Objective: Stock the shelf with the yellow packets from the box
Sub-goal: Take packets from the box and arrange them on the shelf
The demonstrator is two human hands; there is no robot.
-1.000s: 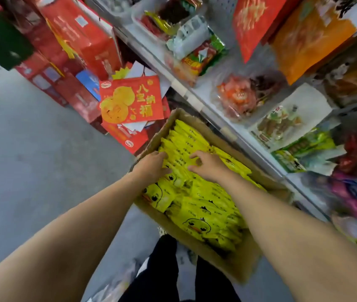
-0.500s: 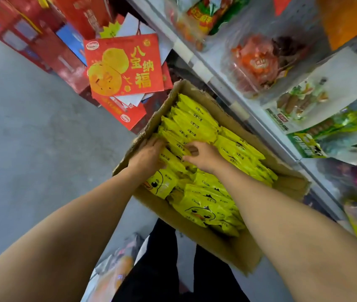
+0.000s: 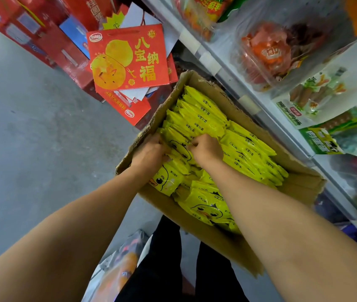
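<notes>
- I see the cardboard box [image 3: 214, 240] sitting open below me, its long side running from seven o'clock up to one o'clock, just beside the white shelf [image 3: 267, 112].
- The yellow packets [image 3: 203, 118] fill the box in stacked rows, most standing on edge; a few at the near end lie flatter and show a duck face.
- My left hand [image 3: 149, 155] is at the box's ten o'clock wall, palm down, fingers curled into the packets right beside the cardboard. The fingertips are buried among the wrappers, so I cannot tell whether it has closed on one packet or just presses against them.
- My right hand [image 3: 208, 149] is just at three o'clock of the left one, nearly touching it, knuckles up, fingers bent and pinching down at the top edges of the same row. It looks partly closed on packet edges, but how many it has hold of I cannot tell.
- Both forearms come in from the bottom of the view, from seven and five o'clock, and meet over the middle of the box.
- At eleven o'clock of the box a red gift bag [image 3: 127, 59] with gold characters leans on other red cartons [image 3: 49, 40].
- On the shelf at two o'clock lie clear bags of snacks [image 3: 269, 53] and green and white packs [image 3: 319, 101].
- The grey floor [image 3: 31, 138] spreads out toward nine o'clock.
- Dark trousers [image 3: 164, 269] show at six o'clock, under the box's near corner.
</notes>
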